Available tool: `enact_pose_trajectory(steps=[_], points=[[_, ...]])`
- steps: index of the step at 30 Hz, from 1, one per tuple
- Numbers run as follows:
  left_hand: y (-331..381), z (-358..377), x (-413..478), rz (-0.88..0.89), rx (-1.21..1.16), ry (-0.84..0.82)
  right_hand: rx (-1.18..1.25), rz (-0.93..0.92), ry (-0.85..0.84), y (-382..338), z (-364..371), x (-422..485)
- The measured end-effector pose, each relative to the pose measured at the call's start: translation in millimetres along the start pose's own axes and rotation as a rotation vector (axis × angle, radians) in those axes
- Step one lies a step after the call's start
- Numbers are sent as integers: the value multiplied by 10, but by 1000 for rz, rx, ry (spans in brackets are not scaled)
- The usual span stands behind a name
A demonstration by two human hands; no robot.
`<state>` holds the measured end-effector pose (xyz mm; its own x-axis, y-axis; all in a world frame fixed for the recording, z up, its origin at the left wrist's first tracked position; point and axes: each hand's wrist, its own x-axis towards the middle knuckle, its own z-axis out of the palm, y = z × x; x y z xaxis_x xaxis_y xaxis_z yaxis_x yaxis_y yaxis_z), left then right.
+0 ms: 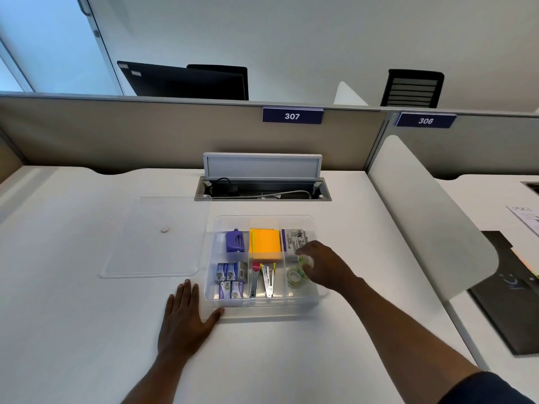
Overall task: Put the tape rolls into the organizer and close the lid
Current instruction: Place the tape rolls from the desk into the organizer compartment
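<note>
A clear plastic organizer sits open on the white desk, split into several compartments. In its front right compartment lies a clear tape roll. My right hand reaches over that compartment and holds a second clear tape roll just above the first. My left hand rests flat on the desk at the organizer's front left corner, fingers spread, thumb touching the wall. The clear lid lies flat on the desk to the organizer's left.
Other compartments hold a purple punch, orange sticky notes, staple boxes, staple removers and a labelled box. An open cable hatch lies behind. A white divider stands at the right.
</note>
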<state>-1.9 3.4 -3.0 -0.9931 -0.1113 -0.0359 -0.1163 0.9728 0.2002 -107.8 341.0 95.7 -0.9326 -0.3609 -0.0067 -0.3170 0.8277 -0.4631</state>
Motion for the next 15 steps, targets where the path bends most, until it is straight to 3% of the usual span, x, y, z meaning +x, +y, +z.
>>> enact_pose_trajectory(steps=[8, 10, 15], points=[[-1, -7, -3, 3, -4, -13, 107, 39, -142, -95, 143, -141], [-6, -9, -7, 7, -6, -14, 129, 63, -59, -90, 146, -167], [2, -12, -8, 5, -15, -11, 20, 175, 367, -14, 48, -207]])
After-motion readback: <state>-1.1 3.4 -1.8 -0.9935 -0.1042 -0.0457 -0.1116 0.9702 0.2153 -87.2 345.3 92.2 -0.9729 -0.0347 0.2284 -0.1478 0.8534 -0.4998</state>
